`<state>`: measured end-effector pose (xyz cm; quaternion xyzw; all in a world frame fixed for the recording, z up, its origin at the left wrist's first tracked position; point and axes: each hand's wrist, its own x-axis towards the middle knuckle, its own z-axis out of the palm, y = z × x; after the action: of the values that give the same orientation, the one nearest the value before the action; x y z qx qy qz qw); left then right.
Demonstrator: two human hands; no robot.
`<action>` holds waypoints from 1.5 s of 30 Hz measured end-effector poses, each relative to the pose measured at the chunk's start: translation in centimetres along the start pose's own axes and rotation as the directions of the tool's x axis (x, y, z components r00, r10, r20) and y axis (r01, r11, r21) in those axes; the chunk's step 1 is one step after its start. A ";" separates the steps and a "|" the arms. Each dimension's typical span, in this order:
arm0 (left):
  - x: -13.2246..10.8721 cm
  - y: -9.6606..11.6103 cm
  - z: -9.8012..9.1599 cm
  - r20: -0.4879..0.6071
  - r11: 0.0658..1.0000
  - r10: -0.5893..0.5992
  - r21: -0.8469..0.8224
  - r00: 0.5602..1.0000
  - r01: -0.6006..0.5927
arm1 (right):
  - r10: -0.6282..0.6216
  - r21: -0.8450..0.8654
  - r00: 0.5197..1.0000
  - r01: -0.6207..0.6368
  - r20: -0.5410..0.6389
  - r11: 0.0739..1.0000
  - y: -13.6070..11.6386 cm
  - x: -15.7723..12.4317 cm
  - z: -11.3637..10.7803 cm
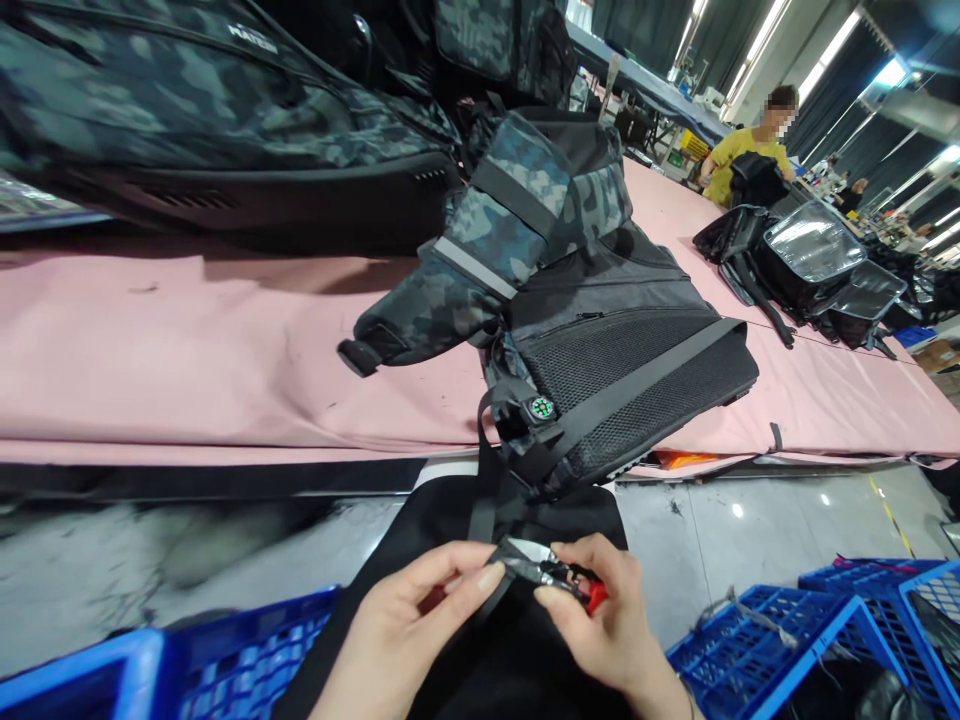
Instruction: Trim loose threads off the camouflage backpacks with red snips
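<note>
Over my lap, my left hand (424, 600) pinches the end of a black webbing strap (486, 495) between thumb and fingers. My right hand (611, 615) is closed around thread snips (553, 572) with shiny blades and a red handle part. The blades reach to the strap end beside my left fingertips; whether they are closed on it I cannot tell. The strap runs up to a black backpack (645, 350) with mesh back padding, lying at the table edge. A small round compass (541, 408) sits on its strap, and a camouflage padded belt wing (487, 235) lies across it.
Large camouflage bags (225, 120) stand at the left on the pink-covered table (150, 360). More black bags (810, 250) lie farther right, near a person in yellow (731, 165). Blue plastic crates (247, 640) flank me on the left, with others (757, 640) on the right.
</note>
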<state>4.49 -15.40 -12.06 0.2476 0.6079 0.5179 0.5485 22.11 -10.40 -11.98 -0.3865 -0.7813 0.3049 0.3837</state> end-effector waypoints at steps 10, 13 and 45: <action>-0.1 0.7 0.7 0.028 0.974 -0.102 -0.199 0.994 0.106 | -0.020 -0.065 0.998 0.016 -0.062 0.998 0.2 0.0 0.0; -0.4 1.4 1.1 0.053 0.892 -0.220 -0.394 0.974 0.223 | 0.027 -0.069 0.999 -0.029 -0.031 0.997 0.8 -0.6 0.0; -0.4 -0.4 -0.3 -0.133 0.999 -0.021 -0.037 0.991 0.016 | 0.338 0.452 0.922 -0.388 0.191 0.803 -0.9 2.8 2.6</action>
<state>4.40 -16.03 -12.31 0.1971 0.6361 0.5390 0.5158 18.43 -8.98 -11.59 -0.4052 -0.6104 0.5764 0.3619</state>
